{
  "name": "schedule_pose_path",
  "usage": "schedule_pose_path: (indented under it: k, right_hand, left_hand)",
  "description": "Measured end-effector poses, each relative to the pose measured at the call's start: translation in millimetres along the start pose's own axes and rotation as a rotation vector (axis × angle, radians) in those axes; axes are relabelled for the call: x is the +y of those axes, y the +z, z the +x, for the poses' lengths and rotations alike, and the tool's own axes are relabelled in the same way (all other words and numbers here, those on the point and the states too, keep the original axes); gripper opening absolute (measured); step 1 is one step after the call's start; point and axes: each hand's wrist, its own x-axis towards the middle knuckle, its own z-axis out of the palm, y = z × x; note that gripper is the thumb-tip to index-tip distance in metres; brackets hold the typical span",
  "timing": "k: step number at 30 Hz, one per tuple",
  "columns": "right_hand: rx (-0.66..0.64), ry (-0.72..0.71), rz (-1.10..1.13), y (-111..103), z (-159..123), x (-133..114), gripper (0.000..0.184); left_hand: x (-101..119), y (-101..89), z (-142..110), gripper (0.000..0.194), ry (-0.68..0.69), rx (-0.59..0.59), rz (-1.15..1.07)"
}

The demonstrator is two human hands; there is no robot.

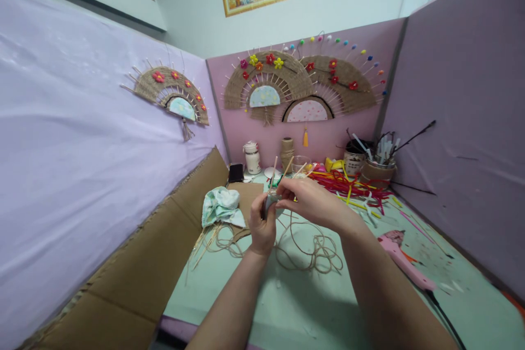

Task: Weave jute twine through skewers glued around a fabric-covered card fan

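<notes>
My left hand [262, 227] is closed around a small pale, fabric-covered piece [270, 200] with a dark edge, held above the table. Several thin wooden sticks [288, 165] fan upward from it. My right hand [307, 198] is closed in a pinch at the base of the sticks, its fingertips partly hidden. Brown twine [322, 254] rises from loose loops on the table to beneath the right fingers. Left of the hands, crumpled green-and-white fabric [221, 205] lies on cardboard [251, 197], with loose sticks [205, 243] sticking out below it.
A pink glue gun [404, 262] with its cord lies at right. Behind are red pipe cleaners [348, 181], a container of glue sticks [377, 172], a twine spool [287, 153], a white bottle [251, 158] and a phone [236, 173]. A cardboard wall [135, 262] borders the left side.
</notes>
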Motion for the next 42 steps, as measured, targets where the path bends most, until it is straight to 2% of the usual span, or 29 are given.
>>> schedule_pose_path:
  k: [35, 42]
  right_hand:
    - [-0.012, 0.001, 0.018, -0.5, -0.4, -0.4, 0.011]
    - [-0.019, 0.003, -0.001, -0.2, 0.5, -1.5, 0.01]
  left_hand:
    - [1.4, -0.6, 0.0, 0.033, 0.004, 0.024, 0.03]
    - [6.5, 1.6, 0.7, 0.042, -0.03, 0.059, 0.001]
